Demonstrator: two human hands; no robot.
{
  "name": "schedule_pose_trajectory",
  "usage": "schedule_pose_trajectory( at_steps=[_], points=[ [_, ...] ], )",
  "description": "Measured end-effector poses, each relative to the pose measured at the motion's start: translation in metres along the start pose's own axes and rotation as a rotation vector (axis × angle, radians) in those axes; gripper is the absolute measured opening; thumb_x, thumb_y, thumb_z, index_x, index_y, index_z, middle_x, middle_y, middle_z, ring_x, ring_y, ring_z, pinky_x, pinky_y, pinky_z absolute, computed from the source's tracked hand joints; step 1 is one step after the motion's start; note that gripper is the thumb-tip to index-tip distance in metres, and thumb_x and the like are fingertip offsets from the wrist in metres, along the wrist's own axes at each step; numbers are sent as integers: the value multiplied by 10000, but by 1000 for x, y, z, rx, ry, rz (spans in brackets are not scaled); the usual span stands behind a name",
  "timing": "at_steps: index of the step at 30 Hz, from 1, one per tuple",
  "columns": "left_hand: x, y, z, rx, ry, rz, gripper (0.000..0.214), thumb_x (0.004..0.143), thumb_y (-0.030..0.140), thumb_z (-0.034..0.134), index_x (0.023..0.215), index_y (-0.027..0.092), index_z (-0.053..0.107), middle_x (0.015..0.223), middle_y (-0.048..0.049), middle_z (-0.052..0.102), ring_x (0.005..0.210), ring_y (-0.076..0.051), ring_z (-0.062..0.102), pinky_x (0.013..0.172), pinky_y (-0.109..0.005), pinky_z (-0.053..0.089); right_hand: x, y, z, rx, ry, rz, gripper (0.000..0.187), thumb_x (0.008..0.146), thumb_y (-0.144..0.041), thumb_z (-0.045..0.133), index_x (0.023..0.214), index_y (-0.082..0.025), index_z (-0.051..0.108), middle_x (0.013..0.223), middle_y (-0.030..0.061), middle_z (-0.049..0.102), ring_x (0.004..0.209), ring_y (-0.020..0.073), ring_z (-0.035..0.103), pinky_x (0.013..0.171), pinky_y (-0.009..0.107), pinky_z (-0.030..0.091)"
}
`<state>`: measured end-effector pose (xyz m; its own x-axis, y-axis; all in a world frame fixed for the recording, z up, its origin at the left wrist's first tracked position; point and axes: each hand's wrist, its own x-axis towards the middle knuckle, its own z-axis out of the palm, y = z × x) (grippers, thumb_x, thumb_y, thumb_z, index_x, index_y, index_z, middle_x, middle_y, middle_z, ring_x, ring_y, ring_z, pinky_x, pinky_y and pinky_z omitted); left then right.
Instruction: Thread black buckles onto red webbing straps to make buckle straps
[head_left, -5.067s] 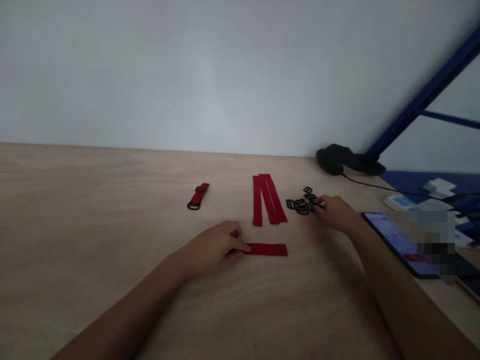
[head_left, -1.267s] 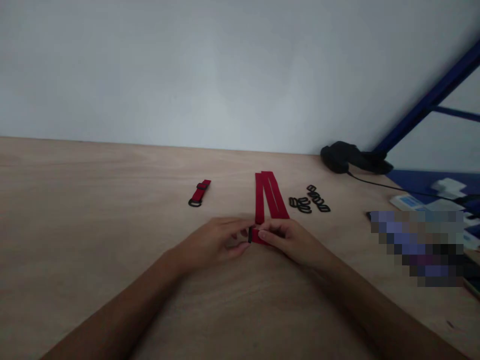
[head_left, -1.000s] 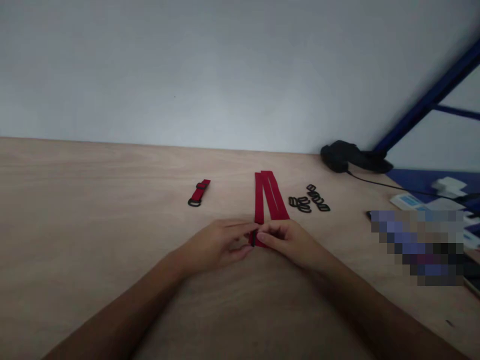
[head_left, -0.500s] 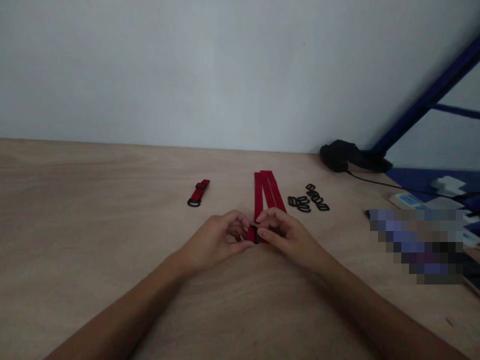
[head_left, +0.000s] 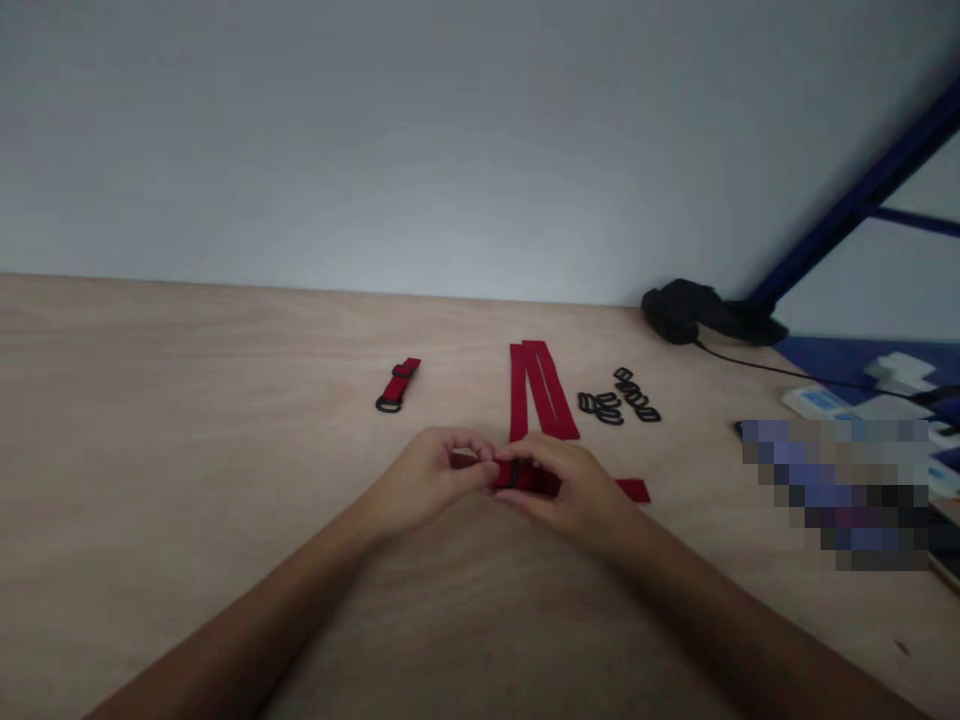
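A red webbing strap runs under my right hand, its loose end showing on the right. A black slide buckle sits on this strap between my hands. My left hand pinches the strap just left of the buckle, thumb against fingers. With thumb below and fingers above, my right hand grips the strap at the buckle. Beyond them lie flat red straps. Several black buckles and rings are grouped to their right. A short red strap with a slider and a D-ring rests at the left.
A black object with a cable stands by the wall at the back right. White and blue items and a pixelated area lie at the right side of the wooden table.
My left thumb has come up onto the strap beside the buckle. My right hand has shifted its grip, with the thumb lower, and the strap's loose end now shows to its right.
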<state>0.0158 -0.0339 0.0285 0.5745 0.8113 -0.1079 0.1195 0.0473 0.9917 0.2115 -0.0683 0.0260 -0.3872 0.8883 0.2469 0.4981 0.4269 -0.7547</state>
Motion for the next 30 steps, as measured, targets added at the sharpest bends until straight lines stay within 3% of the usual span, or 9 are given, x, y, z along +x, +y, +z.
schedule_pose_trajectory(
  at_steps=[7, 10, 14, 19, 26, 30],
  points=[
    [-1, 2, 3, -110, 7, -38, 147, 782, 258, 640, 764, 129, 572, 758, -10, 645, 682, -137, 639, 681, -275, 511, -2, 2, 2, 178, -35, 170, 88, 833, -261, 619, 844, -184, 578, 794, 14, 610, 694, 148, 563, 612, 257, 440],
    [-2, 2, 4, -147, -89, -13, 165, 768, 223, 685, 880, 128, 609, 890, -42, 680, 787, -151, 662, 752, -292, 516, -1, -1, 0, 223, -34, 202, 122, 849, -276, 593, 783, -188, 543, 768, 7, 575, 688, 142, 534, 611, 252, 419],
    [-1, -2, 5, -202, -210, 5, 400, 685, 127, 758, 1059, 159, 618, 1086, -70, 674, 948, -183, 656, 866, -337, 498, 0, -8, -4, 319, -59, 203, 185, 882, -343, 552, 774, -199, 510, 734, -7, 531, 673, 135, 495, 618, 248, 407],
    [0, -6, 5, -201, -207, -21, 291, 713, 130, 736, 994, 144, 662, 995, -57, 706, 933, -180, 658, 878, -334, 487, -1, -8, -5, 343, -91, 190, 233, 897, -399, 535, 784, -199, 498, 749, -6, 507, 698, 138, 480, 631, 248, 386],
    [0, -2, 8, -247, -271, -12, 363, 712, 124, 733, 1058, 143, 626, 927, -39, 677, 693, -108, 609, 669, -261, 496, -1, -3, -3, 360, -76, 124, 213, 910, -395, 526, 815, -206, 498, 826, 7, 529, 784, 155, 518, 724, 267, 416],
    [-1, 0, 9, -193, -308, -10, 277, 706, 132, 738, 966, 146, 644, 860, -10, 666, 737, -124, 613, 716, -267, 490, 0, -5, -2, 339, -75, 92, 207, 902, -387, 537, 803, -208, 512, 859, 21, 541, 827, 168, 526, 767, 284, 420]
  ],
)
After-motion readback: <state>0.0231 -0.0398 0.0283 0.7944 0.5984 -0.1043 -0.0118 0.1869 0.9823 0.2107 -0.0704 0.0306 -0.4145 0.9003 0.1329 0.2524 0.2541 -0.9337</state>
